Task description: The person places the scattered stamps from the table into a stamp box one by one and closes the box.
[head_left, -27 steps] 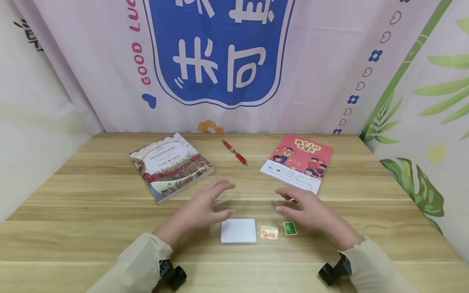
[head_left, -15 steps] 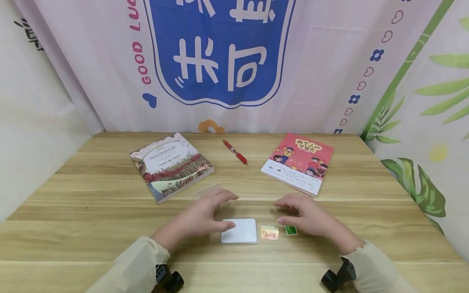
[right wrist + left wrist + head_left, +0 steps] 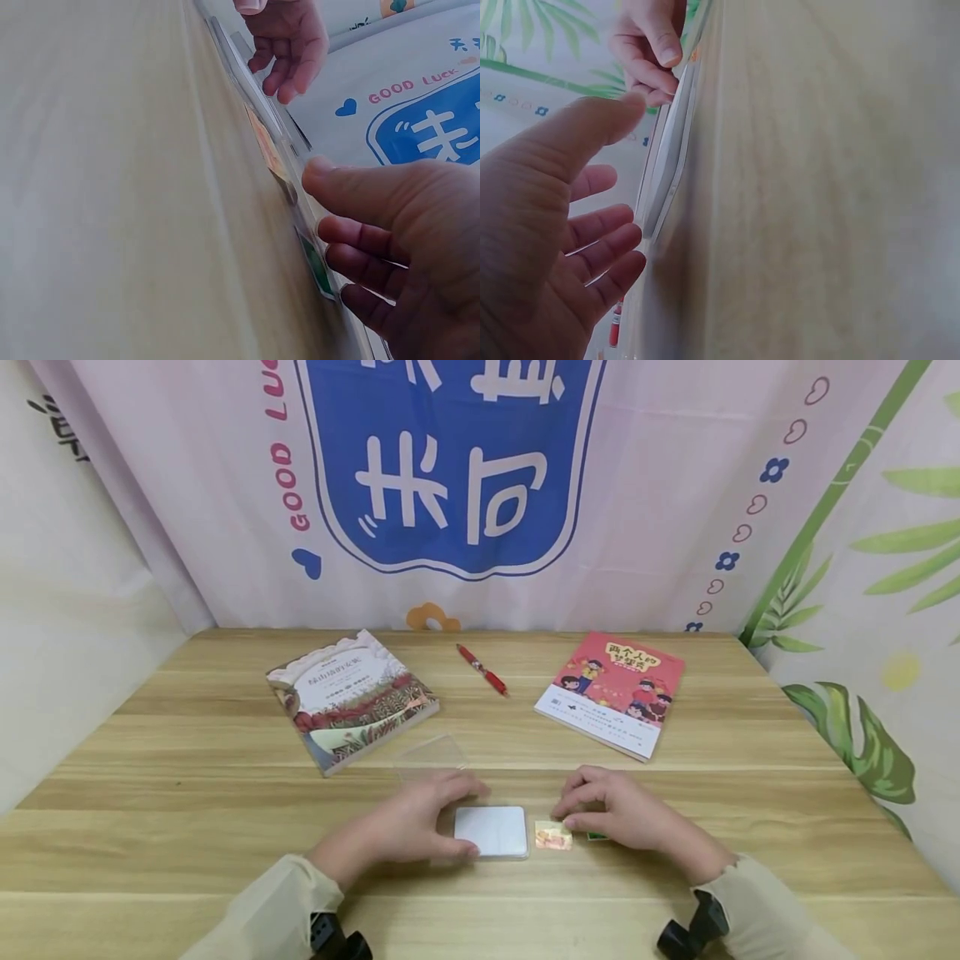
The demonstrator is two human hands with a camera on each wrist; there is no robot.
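In the head view my left hand (image 3: pixel 420 818) is at the left side of a flat white rectangular block in a clear case (image 3: pixel 491 832), thumb over its near left corner. The left wrist view shows that hand's fingers loosely spread beside the white block (image 3: pixel 671 150). My right hand (image 3: pixel 618 810) hovers low over two small stamp-like pieces. Its fingertips are by the pale orange one (image 3: pixel 553 836); the hand mostly covers the green one (image 3: pixel 597 837). In the right wrist view nothing is between the right hand's (image 3: pixel 405 247) thumb and fingers; the green piece (image 3: pixel 315 266) lies on the table.
A thin clear plastic sheet or lid (image 3: pixel 431 755) lies behind my left hand. Farther back are an illustrated book (image 3: pixel 351 697) on the left, a red pen (image 3: pixel 482 671) in the middle and a red-and-white book (image 3: pixel 611 693) on the right. A printed curtain hangs behind the wooden table (image 3: pixel 150 852).
Both hands have come down toward the table. The left has settled by the white block, uncovering the clear sheet behind it. The right has moved to the orange piece, covering more of the green one.
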